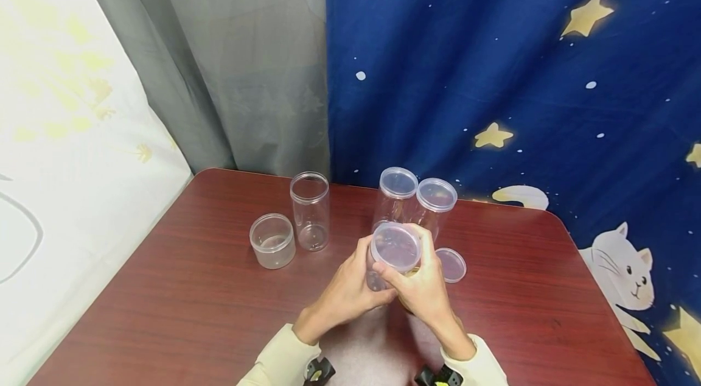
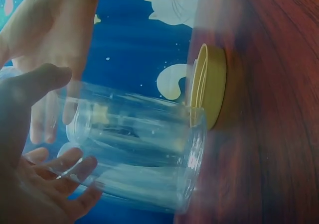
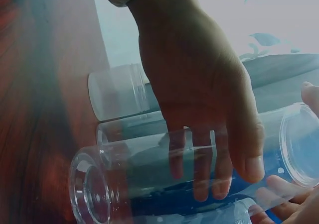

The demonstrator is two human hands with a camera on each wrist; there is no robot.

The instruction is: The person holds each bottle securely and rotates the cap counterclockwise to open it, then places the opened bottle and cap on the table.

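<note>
Both hands hold a tall clear plastic jar [image 1: 376, 281] upright over the table, its translucent lid [image 1: 397, 247] facing up. My left hand [image 1: 347, 288] grips the jar's side, thumb and fingers around it, as the right wrist view shows. My right hand [image 1: 429, 288] holds the lid end, its thumb lying across the near rim and its fingers around the far side. A gold-coloured round lid [image 2: 215, 87] lies on the table beyond the jar in the left wrist view; in the head view my right hand mostly hides it.
Two lidded tall jars [image 1: 398, 184] [image 1: 436, 196] stand behind my hands. A loose clear lid [image 1: 451, 265] lies to the right. On the left are an open tall jar [image 1: 310, 206] and a short jar [image 1: 272, 243]. Curtains [image 1: 263, 57] hang behind the brown table [image 1: 181, 288].
</note>
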